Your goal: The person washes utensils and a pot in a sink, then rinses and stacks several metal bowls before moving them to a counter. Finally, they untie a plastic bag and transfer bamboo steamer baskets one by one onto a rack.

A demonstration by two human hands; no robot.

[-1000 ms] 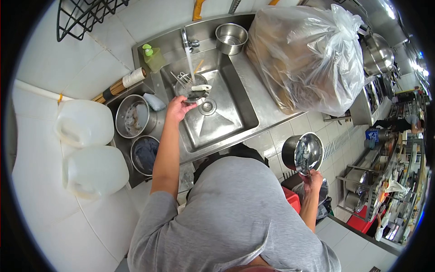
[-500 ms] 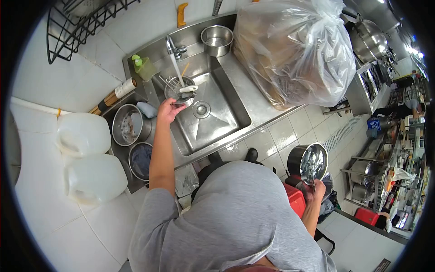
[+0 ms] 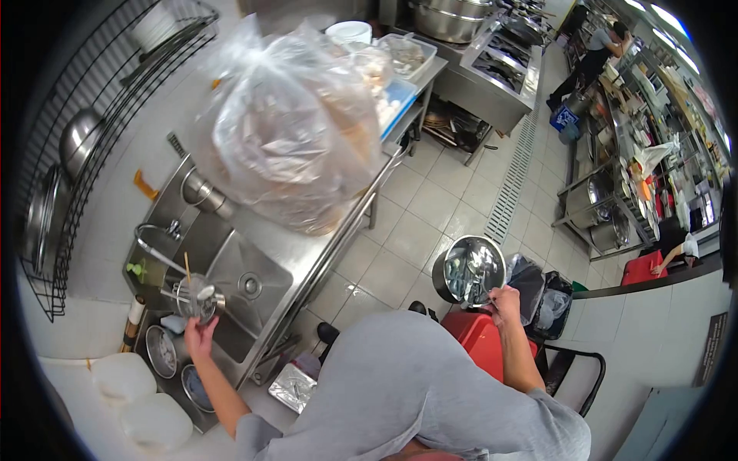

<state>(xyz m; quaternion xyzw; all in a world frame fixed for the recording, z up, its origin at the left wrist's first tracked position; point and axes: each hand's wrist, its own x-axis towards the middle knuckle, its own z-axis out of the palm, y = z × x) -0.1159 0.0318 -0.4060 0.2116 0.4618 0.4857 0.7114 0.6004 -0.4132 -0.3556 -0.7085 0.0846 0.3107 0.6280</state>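
A large, knotted clear plastic bag (image 3: 288,146), bulky and full, stands on a steel counter beside a steel sink (image 3: 254,323) at the left of a kitchen; a red container (image 3: 483,347) sits below the person's right arm. Next in size, a shiny steel pot (image 3: 469,270) is held out over the tiled floor, well apart from the sink, its mouth tipped toward the camera; contents and reflections cannot be told apart. The right hand (image 3: 504,303) has its fingers closed on the pot's near edge, perhaps a handle. Smaller, a bowl (image 3: 201,298) containing utensils is in the sink near the tap (image 3: 157,244), and the left hand (image 3: 200,336) grips its near rim, fingers curled. Smallest is a thin wooden stick (image 3: 187,266) rising from the bowl. Handling this well probably means keeping the left grip firm so the utensils do not slide, and the right wrist steady so the pot's tilt stays controlled. Compared with half a second earlier, the view has swung: the sink has shifted lower left, more aisle shows, and both hands keep their holds.
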